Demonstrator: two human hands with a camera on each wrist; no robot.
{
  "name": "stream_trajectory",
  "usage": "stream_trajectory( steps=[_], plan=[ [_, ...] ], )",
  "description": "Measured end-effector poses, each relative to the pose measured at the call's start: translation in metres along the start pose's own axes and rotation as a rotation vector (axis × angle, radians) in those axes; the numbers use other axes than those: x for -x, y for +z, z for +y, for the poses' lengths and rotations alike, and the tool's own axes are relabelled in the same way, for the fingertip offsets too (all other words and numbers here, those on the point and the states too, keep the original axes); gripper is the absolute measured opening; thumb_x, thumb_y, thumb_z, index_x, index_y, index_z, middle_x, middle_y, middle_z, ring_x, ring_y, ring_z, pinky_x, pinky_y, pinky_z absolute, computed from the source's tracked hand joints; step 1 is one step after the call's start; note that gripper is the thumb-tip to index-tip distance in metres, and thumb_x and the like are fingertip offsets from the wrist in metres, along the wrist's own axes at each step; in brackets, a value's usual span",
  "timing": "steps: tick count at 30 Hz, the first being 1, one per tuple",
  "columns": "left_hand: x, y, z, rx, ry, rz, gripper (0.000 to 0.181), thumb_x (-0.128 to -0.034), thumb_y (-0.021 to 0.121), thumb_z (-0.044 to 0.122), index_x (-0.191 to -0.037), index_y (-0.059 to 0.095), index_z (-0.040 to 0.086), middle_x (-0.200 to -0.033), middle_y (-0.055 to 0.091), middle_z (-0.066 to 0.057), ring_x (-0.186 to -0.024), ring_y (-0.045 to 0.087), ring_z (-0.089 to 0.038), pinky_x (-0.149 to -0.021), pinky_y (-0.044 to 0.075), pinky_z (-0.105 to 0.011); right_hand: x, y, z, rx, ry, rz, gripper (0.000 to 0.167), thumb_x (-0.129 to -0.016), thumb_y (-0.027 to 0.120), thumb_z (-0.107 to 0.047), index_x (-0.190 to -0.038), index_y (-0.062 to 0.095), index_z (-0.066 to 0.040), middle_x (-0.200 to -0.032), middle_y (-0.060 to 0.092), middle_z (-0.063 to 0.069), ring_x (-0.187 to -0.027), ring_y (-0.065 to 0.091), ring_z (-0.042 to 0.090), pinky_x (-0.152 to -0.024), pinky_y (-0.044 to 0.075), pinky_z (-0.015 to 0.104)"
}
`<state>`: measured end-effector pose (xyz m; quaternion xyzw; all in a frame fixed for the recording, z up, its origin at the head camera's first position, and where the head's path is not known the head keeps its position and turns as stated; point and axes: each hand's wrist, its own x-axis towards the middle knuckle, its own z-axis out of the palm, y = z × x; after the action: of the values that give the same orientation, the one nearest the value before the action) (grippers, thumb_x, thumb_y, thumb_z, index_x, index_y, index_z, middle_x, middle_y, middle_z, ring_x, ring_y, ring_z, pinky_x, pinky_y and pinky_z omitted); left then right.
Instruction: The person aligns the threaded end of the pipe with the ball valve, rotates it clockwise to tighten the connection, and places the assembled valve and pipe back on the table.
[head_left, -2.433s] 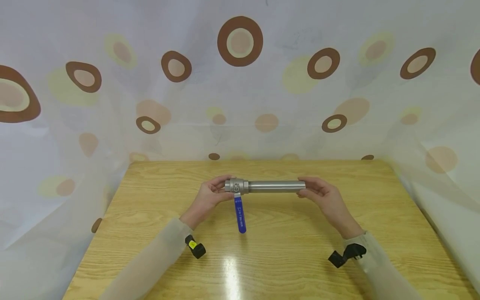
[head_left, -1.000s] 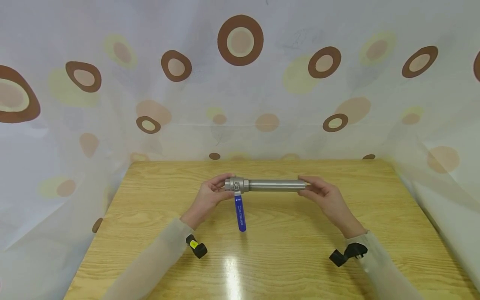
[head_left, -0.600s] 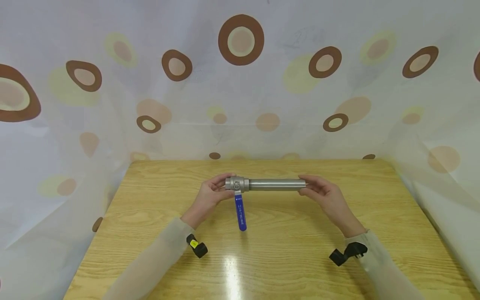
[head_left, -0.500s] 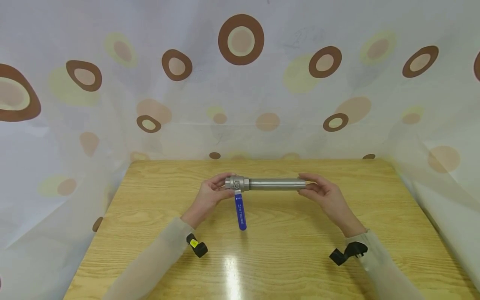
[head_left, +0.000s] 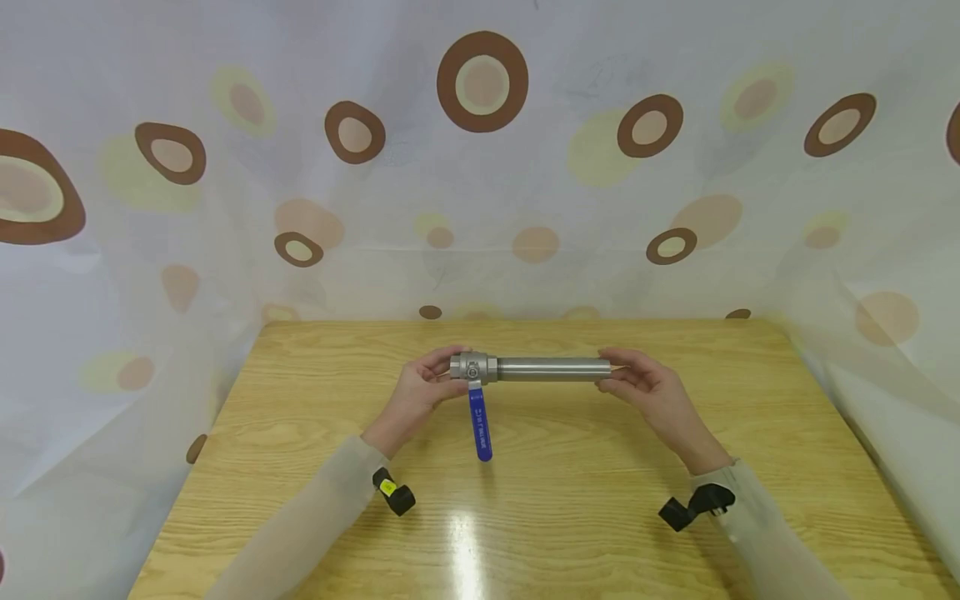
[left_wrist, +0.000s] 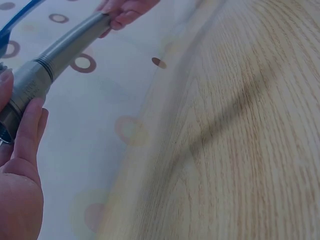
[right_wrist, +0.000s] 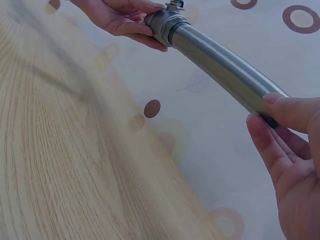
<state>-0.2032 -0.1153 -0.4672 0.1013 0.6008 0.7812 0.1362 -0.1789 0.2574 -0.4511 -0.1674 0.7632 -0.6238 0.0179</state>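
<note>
While left grip [head_left: 414,393] pinches valve [head_left: 474,367], right [head_left: 658,396] pinches pipe [head_left: 553,369].

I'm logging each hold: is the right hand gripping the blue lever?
No, the right hand pinches one end of the metal pipe, while the blue lever juts from the valve held by the left hand.

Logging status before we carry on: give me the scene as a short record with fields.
Left hand: grips the ball valve by its outer end
Right hand: pinches the metal pipe at its free end
Joint: pipe end in the valve, some threads showing
Blue lever: points toward the person, across the pipe
Height: valve and pipe held above the wood-grain table
Behind: white patterned sheet
</note>
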Motion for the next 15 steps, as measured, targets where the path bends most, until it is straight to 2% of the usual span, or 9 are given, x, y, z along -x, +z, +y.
stream_trajectory(
  steps=[6,12,15],
  plan=[
    [0.0005,0.0004,0.0011,0.007,0.004,-0.006,0.059,-0.0895,0.067,-0.011,-0.146,0.052,-0.004,-0.150,0.057,-0.020,-0.122,0.066,-0.025,-0.102,0.058,-0.033,0.0007,-0.0009,0.0006,0.043,0.011,0.025,0.038,-0.103,0.065,-0.012,-0.141,0.062,-0.009,-0.106,0.074,-0.006,-0.098,0.072,0.008,-0.089,0.058,0.018],
    [-0.0005,0.0004,0.0003,0.014,0.011,-0.009,0.059,-0.0897,0.067,-0.011,-0.146,0.051,-0.005,-0.149,0.057,-0.019,-0.121,0.066,-0.023,-0.103,0.057,-0.034,0.0004,-0.0014,0.0027,-0.024,-0.009,0.002,0.042,-0.101,0.065,-0.004,-0.144,0.060,-0.005,-0.116,0.071,-0.005,-0.102,0.072,0.007,-0.090,0.060,0.021],
    [-0.0006,0.0009,0.0005,0.018,0.008,-0.006,0.060,-0.0896,0.067,-0.011,-0.147,0.050,-0.005,-0.149,0.058,-0.019,-0.121,0.066,-0.022,-0.104,0.056,-0.033,0.0004,-0.0014,0.0030,-0.004,-0.007,0.007,0.041,-0.102,0.066,-0.007,-0.142,0.060,-0.005,-0.114,0.072,-0.006,-0.100,0.072,0.008,-0.090,0.060,0.022]
  ],
)
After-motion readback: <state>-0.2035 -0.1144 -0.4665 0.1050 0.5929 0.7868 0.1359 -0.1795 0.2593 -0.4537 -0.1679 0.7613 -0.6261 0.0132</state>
